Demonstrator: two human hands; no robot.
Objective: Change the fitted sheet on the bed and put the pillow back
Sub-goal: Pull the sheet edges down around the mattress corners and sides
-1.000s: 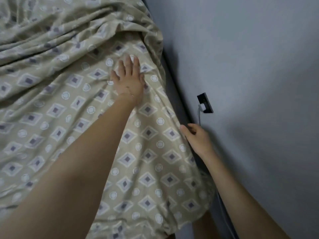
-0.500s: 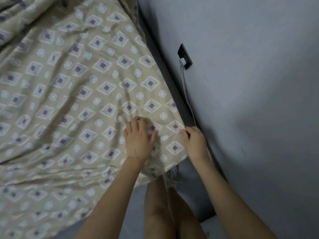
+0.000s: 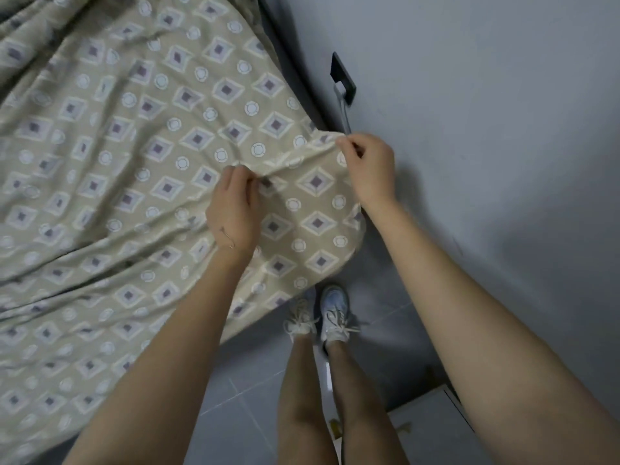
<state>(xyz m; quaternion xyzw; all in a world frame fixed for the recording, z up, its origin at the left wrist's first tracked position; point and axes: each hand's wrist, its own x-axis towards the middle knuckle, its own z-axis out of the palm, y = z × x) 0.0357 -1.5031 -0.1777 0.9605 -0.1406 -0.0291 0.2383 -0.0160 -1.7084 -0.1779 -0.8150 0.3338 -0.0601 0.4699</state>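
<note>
The wall (image 3: 469,112) runs close along the far edge of the sheet (image 3: 134,162), leaving only a narrow dark gap (image 3: 295,72) to reach into. A socket (image 3: 343,77) with a white cable (image 3: 345,119) hanging from it juts out over that gap, just above the right hand (image 3: 370,169). Below the draped corner the tiled floor (image 3: 251,380) is open, apart from the person's shoes (image 3: 318,317) standing just beside the hanging cloth.

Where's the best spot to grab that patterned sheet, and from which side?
Probably the raised ridge of the sheet at its corner by the wall, from the floor side: it stands proud there, where the left hand and right hand pinch it.
</note>
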